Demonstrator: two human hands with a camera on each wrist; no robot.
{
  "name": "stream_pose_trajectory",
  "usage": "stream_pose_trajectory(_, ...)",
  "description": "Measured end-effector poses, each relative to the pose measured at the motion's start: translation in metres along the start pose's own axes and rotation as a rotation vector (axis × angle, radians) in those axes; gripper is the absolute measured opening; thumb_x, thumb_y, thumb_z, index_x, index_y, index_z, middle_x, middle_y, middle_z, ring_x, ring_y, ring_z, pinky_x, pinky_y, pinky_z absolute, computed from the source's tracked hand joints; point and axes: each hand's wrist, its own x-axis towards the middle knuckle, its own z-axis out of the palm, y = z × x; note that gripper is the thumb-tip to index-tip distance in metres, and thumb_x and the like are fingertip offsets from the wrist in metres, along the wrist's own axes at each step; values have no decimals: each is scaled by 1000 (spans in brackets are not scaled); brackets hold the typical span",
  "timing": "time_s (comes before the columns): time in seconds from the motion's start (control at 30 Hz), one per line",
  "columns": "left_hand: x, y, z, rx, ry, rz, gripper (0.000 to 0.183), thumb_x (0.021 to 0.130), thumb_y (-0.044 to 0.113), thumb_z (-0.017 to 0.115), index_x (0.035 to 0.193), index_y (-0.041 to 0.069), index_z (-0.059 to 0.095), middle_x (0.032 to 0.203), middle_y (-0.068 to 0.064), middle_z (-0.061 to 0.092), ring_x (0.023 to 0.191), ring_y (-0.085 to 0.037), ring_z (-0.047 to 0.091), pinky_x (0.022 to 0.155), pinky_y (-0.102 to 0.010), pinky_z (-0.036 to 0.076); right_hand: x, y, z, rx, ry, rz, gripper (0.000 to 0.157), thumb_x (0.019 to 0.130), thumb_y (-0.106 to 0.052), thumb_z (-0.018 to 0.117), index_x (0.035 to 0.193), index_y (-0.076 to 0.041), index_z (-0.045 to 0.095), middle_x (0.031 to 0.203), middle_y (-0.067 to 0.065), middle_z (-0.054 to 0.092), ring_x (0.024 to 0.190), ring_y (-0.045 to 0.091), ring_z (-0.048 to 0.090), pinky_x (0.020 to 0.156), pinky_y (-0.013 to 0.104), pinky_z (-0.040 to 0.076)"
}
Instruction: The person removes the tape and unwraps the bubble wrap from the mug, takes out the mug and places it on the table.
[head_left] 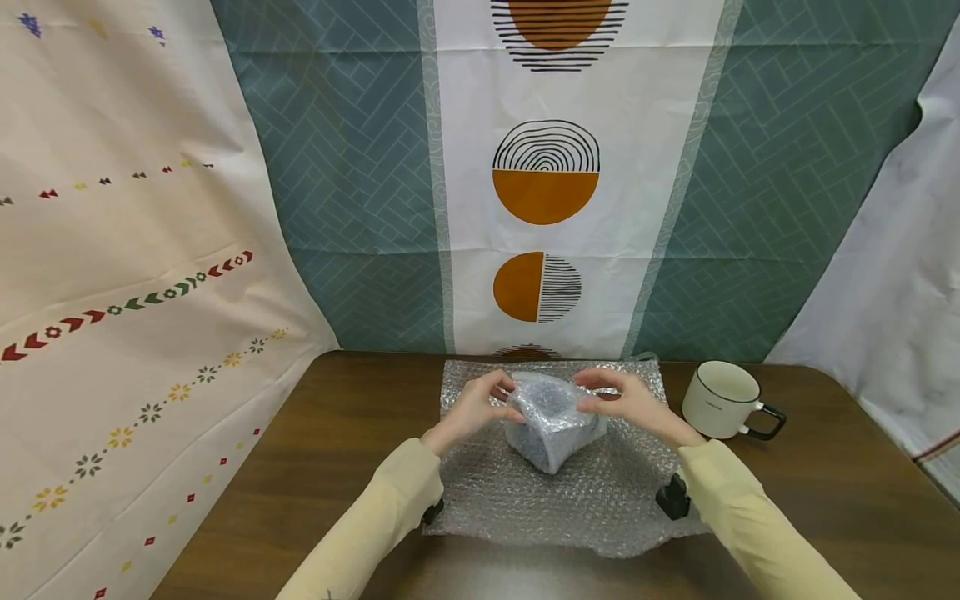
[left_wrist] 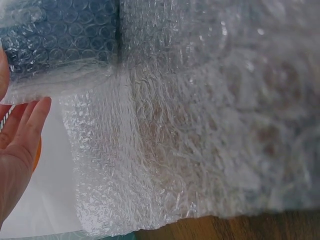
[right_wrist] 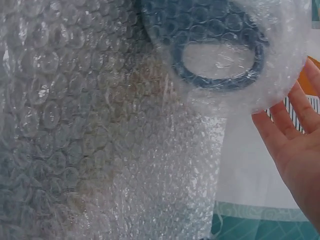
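Observation:
A dark blue mug is wrapped in bubble wrap; its handle shows through the layers in the right wrist view. The wrapped bundle sits on a spread sheet of bubble wrap. On its left side, my left hand holds the wrap with thumb and fingertips. My right hand is at the right side, its fairly straight, spread fingers touching the wrap in the right wrist view. The thumb is out of sight there.
An off-white mug with a black handle stands to the right of the sheet. A brown wooden table lies underneath. Patterned cloth hangs behind the table and along both sides.

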Motion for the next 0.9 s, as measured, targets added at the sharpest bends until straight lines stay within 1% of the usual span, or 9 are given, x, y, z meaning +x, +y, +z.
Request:
stream_pose_trajectory(0.07,0,0,0,2,-2,-8,35,73,18,76,100,10,56,104,-1,53,92,-20,53,72,-30,46,1,2,2,-3,-8,0,52,82,-19,69,126,0,49,124,17,48,112,32,43,93,48,33)
stream_pose_trajectory(0.23,0,-1,1,8,-1,-15,36,72,18,76,101,10,56,104,-1,53,92,-18,53,72,-30,46,2,4,5,-29,-23,10,56,80,-23,71,128,-3,49,125,13,47,111,30,42,92,49,33)
stream_pose_trajectory(0.4,0,-2,1,4,3,-14,36,72,18,76,101,10,57,105,-2,54,92,-18,54,71,-29,46,2,5,7,-66,-30,9,60,79,-23,72,130,-3,48,129,13,45,115,30,40,92,49,34)
stream_pose_trajectory(0.57,-1,-1,0,0,3,15,37,72,17,77,103,8,58,105,-4,55,92,-20,54,72,-29,47,1,0,10,-89,-23,20,58,79,-22,72,129,-3,49,128,13,46,115,30,40,91,47,35)
stream_pose_trajectory(0.73,-5,-1,-5,-6,23,62,39,73,14,76,107,4,59,105,-8,56,92,-27,55,73,-29,47,-3,-19,10,-95,-21,13,55,79,-15,72,126,4,49,125,20,46,113,36,41,89,50,36)
stream_pose_trajectory(0.8,-7,-2,-8,-4,35,73,40,73,13,75,108,4,58,104,-9,56,92,-29,55,72,-29,47,-4,-23,10,-87,-22,10,55,79,-14,72,125,6,49,124,22,46,112,38,40,88,51,36)
stream_pose_trajectory(0.9,-9,-1,-11,-6,41,83,39,73,12,75,107,3,58,103,-10,56,90,-29,56,70,-29,47,-3,-15,11,-81,-17,17,55,79,-15,72,125,3,49,125,20,46,112,36,40,89,51,36)
